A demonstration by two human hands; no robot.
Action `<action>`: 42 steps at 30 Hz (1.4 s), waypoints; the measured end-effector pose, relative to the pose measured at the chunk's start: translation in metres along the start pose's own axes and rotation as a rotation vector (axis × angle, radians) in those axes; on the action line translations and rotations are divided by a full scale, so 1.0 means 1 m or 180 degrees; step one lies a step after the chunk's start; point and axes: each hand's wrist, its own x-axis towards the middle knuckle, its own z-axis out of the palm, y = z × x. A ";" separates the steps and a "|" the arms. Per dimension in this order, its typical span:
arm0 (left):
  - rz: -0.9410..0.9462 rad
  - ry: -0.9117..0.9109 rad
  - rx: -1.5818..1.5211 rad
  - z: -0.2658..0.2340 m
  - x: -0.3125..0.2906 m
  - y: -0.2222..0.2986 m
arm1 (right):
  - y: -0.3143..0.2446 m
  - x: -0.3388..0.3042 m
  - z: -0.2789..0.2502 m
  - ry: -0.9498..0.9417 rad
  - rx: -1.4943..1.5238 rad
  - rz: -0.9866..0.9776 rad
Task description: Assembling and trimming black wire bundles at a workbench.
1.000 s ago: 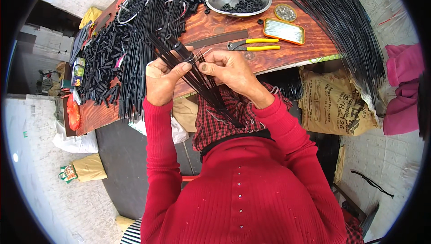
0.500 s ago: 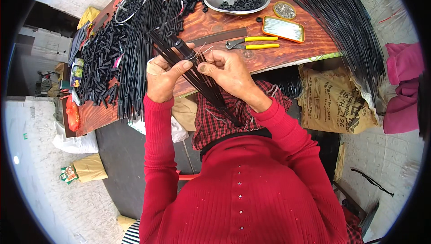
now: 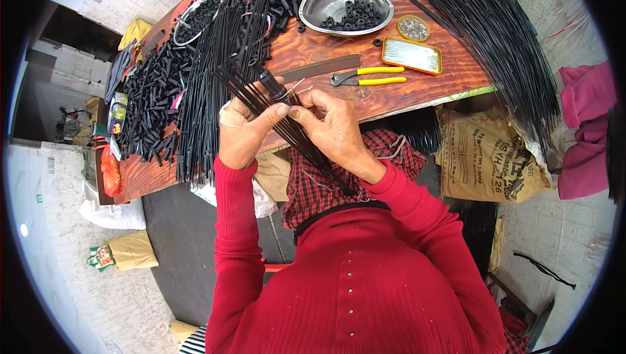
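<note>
Both my hands meet in front of me, over the near edge of the table, around a bundle of thin black rods (image 3: 301, 142). A short black plastic tube (image 3: 272, 85) stands tilted among the rods' upper ends. My left hand (image 3: 242, 133) closes round the rods and tube, thumb pressed near the tube's lower end. Opposite it, my right hand (image 3: 337, 131) pinches close to the same spot, thumb against the rods; its fingertips are partly hidden. Fine pale wire ends (image 3: 297, 85) stick out beside the tube. The rods' lower ends reach down to the checked cloth (image 3: 310, 188) on my lap.
Yellow-handled pliers (image 3: 381, 81) and a dark flat bar (image 3: 323, 67) lie on the wooden table (image 3: 450, 87). Behind them are a metal bowl (image 3: 317, 10) of small black rings, a tin (image 3: 413, 27) and a tray (image 3: 441, 64) of pins. Black tubes (image 3: 147, 113) and long rods (image 3: 479, 21) cover the sides.
My hands have come closer together at the tube's lower end, thumbs now nearly touching. The whole view has shifted slightly, so the table sits a little lower.
</note>
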 end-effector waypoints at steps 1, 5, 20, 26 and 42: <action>-0.0001 -0.0005 0.0005 -0.001 0.000 0.000 | 0.000 0.001 0.001 0.0021 0.0096 -0.0061; -0.0077 0.0050 0.0024 -0.002 0.002 -0.003 | -0.005 0.001 0.001 0.0035 -0.0106 -0.0039; 0.0113 0.0312 0.0396 0.002 0.002 -0.006 | -0.012 0.006 -0.006 -0.0041 -0.0077 0.0083; 0.0055 0.0292 -0.0119 -0.009 0.000 -0.009 | -0.010 0.003 -0.012 -0.0586 0.0053 0.0104; 0.0154 0.0215 -0.0192 -0.011 0.001 -0.012 | -0.018 0.000 -0.009 -0.0143 -0.0415 -0.0144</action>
